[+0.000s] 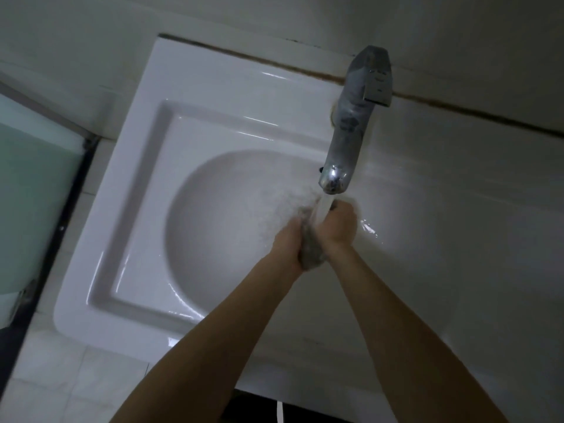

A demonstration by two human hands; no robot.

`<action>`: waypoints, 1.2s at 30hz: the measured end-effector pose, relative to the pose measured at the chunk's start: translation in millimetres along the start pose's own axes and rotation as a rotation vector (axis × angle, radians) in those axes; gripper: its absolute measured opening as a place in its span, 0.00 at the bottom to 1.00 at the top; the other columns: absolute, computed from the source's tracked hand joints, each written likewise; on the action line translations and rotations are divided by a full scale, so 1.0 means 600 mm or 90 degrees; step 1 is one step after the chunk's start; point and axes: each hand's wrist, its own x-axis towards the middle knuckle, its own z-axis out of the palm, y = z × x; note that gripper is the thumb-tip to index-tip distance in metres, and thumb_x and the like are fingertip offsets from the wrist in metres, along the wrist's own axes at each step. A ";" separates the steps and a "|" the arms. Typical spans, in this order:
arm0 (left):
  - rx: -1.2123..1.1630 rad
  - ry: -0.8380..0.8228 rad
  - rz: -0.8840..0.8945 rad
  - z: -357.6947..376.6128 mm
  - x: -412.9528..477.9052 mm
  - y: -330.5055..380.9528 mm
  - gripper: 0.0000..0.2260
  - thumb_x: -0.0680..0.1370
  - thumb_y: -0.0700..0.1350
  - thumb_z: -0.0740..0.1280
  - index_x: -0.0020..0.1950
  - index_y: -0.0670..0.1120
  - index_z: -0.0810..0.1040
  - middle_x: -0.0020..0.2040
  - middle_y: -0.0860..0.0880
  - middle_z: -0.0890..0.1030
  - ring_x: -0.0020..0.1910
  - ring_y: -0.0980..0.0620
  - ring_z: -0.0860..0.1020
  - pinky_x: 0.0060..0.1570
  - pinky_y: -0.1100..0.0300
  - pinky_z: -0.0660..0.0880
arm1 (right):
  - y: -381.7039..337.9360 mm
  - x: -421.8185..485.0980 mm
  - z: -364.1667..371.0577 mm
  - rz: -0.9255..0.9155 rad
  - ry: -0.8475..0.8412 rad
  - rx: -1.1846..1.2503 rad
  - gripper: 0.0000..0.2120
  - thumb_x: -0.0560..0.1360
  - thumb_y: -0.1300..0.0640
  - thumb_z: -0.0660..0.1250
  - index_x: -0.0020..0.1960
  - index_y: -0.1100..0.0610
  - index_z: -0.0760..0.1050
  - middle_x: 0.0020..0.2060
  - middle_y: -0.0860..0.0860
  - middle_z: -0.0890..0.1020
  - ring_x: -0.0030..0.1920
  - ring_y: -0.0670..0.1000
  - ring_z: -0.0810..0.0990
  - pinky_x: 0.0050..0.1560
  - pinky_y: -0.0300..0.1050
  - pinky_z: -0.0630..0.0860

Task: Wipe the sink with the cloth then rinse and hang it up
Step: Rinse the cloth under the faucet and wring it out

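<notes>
Cloth [311, 245], grey and bunched into a wad, was squeezed between my two hands just below the tap [345, 141], my left hand [288, 242] curled round one side and my right hand [338, 222] closed over the other, both clamped tight on it and holding nothing else. Water [324, 206] ran from the tap straight onto the wad and sprayed into the sink [146, 209] beneath the tap. I judged the wiping done and the rinse under way, with wringing, closing the tap and hanging left; no hook or rail showed.

A bathroom: white basin [134, 184], chrome tap [351, 123], tiled floor [61, 377].
</notes>
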 end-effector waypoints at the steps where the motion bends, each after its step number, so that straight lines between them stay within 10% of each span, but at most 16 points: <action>1: 0.015 0.019 -0.006 -0.001 0.003 0.008 0.14 0.82 0.49 0.58 0.42 0.45 0.77 0.43 0.44 0.80 0.39 0.48 0.78 0.43 0.56 0.78 | 0.002 0.008 -0.006 0.034 0.009 0.022 0.15 0.77 0.52 0.63 0.43 0.63 0.80 0.41 0.59 0.83 0.45 0.61 0.82 0.41 0.47 0.72; 6: 0.138 0.032 0.038 -0.017 0.012 0.049 0.14 0.80 0.42 0.59 0.36 0.41 0.75 0.34 0.44 0.78 0.36 0.44 0.74 0.45 0.57 0.74 | 0.000 -0.092 -0.020 -0.062 0.014 0.092 0.13 0.77 0.56 0.62 0.36 0.59 0.76 0.32 0.57 0.77 0.33 0.55 0.76 0.36 0.42 0.66; 10: 0.036 -0.008 0.078 -0.016 0.010 0.023 0.15 0.82 0.41 0.55 0.38 0.41 0.74 0.25 0.47 0.78 0.24 0.53 0.78 0.25 0.67 0.75 | -0.013 -0.092 0.007 -0.090 0.060 0.005 0.20 0.72 0.44 0.58 0.43 0.60 0.79 0.39 0.56 0.82 0.40 0.58 0.80 0.40 0.45 0.71; 18: 0.146 0.014 -0.054 -0.010 0.005 0.047 0.16 0.82 0.47 0.59 0.40 0.39 0.76 0.47 0.43 0.81 0.57 0.45 0.77 0.66 0.55 0.71 | 0.009 -0.047 -0.020 -0.022 0.044 0.066 0.22 0.74 0.50 0.54 0.38 0.66 0.76 0.35 0.60 0.78 0.37 0.59 0.75 0.38 0.45 0.64; 22: 0.077 -0.009 0.041 -0.014 0.013 0.033 0.15 0.83 0.43 0.54 0.41 0.41 0.74 0.24 0.48 0.79 0.28 0.51 0.78 0.31 0.63 0.76 | -0.008 -0.106 -0.006 -0.126 0.040 0.008 0.20 0.73 0.46 0.59 0.42 0.62 0.80 0.38 0.58 0.82 0.40 0.59 0.80 0.40 0.45 0.69; 31: 0.179 0.051 0.011 -0.021 -0.007 0.042 0.15 0.81 0.44 0.60 0.35 0.42 0.73 0.31 0.45 0.75 0.33 0.47 0.72 0.43 0.58 0.73 | 0.010 -0.035 -0.007 0.010 0.021 0.059 0.17 0.76 0.53 0.59 0.40 0.65 0.78 0.35 0.58 0.79 0.38 0.57 0.76 0.40 0.45 0.66; 36: 0.096 0.022 0.086 -0.019 0.004 0.036 0.20 0.82 0.40 0.54 0.33 0.41 0.74 0.21 0.48 0.76 0.20 0.53 0.76 0.24 0.67 0.73 | -0.015 -0.106 0.003 -0.113 0.045 0.030 0.18 0.73 0.48 0.60 0.37 0.62 0.77 0.39 0.62 0.82 0.41 0.61 0.80 0.39 0.45 0.68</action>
